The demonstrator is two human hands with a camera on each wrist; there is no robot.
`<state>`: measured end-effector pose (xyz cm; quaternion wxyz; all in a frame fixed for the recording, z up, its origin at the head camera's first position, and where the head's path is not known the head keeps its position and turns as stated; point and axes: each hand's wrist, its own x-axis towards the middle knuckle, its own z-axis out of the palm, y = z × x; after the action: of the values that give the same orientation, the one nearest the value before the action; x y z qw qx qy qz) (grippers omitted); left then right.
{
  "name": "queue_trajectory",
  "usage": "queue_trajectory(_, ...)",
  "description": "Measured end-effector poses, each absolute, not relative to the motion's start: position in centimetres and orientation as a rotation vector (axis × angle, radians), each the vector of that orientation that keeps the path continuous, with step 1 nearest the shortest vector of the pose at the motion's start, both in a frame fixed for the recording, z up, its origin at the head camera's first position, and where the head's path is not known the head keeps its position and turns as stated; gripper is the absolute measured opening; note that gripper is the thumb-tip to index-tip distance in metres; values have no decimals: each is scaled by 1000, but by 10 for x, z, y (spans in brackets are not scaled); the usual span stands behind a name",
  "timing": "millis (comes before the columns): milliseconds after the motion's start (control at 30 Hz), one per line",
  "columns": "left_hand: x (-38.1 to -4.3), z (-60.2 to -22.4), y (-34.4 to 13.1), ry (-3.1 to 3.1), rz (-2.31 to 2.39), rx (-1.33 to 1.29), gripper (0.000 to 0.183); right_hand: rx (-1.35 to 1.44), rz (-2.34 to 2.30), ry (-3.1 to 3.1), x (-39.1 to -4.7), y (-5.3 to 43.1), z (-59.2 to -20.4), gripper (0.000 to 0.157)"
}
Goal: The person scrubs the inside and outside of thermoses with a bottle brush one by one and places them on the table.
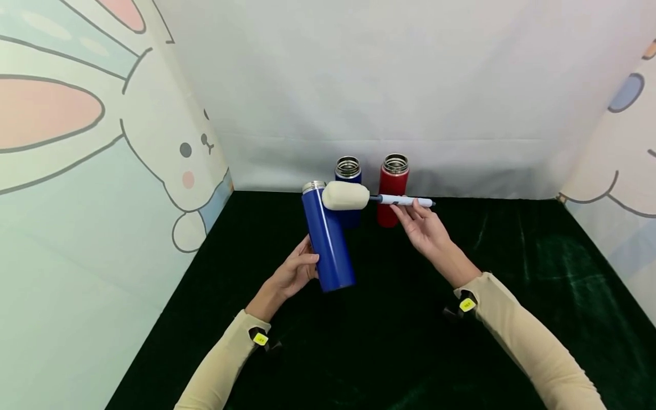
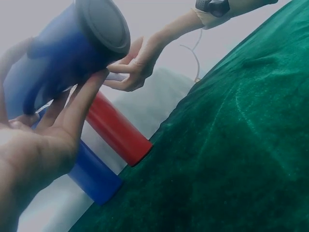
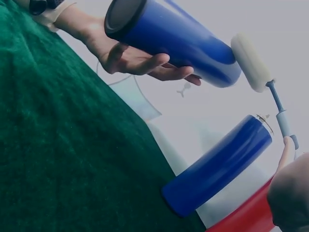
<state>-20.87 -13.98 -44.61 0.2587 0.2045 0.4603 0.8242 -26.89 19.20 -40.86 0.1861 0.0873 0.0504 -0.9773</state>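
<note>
My left hand (image 1: 293, 272) grips a blue insulated bottle (image 1: 329, 245) around its side, lidless and tilted with its mouth away from me. In the left wrist view its dark base (image 2: 105, 24) faces the camera. My right hand (image 1: 424, 228) pinches the pale handle (image 1: 405, 200) of a bottle brush between thumb and fingers. The brush's cream sponge head (image 1: 345, 196) points left and lies against the bottle's upper side, just below the neck; the right wrist view shows the sponge (image 3: 251, 62) at the bottle's shoulder.
Behind my hands, a second blue bottle (image 3: 217, 166) and a red bottle (image 1: 393, 182) stand upright and lidless near the white back wall (image 1: 389, 85). Dark green velvet cloth (image 1: 400, 330) covers the table. Rabbit-printed panels (image 1: 102, 239) flank both sides.
</note>
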Motion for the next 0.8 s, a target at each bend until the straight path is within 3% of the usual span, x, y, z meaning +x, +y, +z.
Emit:
queue_trajectory(233, -213, -443, -144, 1251, 2285, 551, 76, 249, -2701, 199, -258, 201, -416, 30)
queue_trajectory(467, -218, -440, -148, 1216, 2346, 509, 75, 198, -2668, 290, -244, 215, -424, 5)
queue_trajectory(800, -219, -439, -145, 1239, 2439, 367, 69, 32, -2703, 529, -233, 235, -423, 10)
